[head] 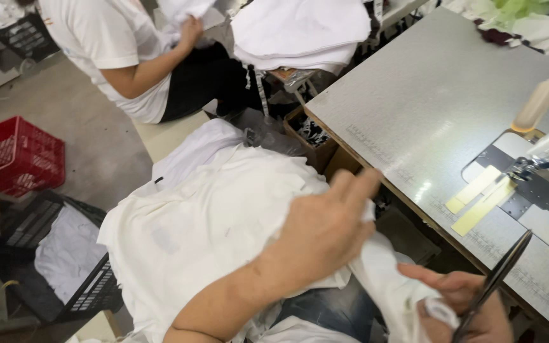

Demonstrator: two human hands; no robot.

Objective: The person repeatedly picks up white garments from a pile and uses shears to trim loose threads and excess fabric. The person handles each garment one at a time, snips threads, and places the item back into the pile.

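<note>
The left hand [325,228] lies on a heap of white fabric [211,222] piled across the person's lap, fingers curled and pinching an edge of the cloth near the middle of the view. The right hand [462,305], at the near right corner, is closed round a pair of dark scissors [497,279] whose blades slant up toward the tabletop, and a fold of the same white fabric is caught under its fingers.

To the right runs the grey speckled tabletop [427,95] of a sewing machine [541,159], with yellow tape strips [478,197] stuck beside the needle plate. At the far edge of the tabletop rests a stack of folded white pieces [300,32].

On the floor at left stand a red plastic crate [14,155] and, nearer, a black crate [52,254] holding white cloth. At the far left a co-worker in a white shirt [115,44] sits and grips white cloth in one hand [190,28].
</note>
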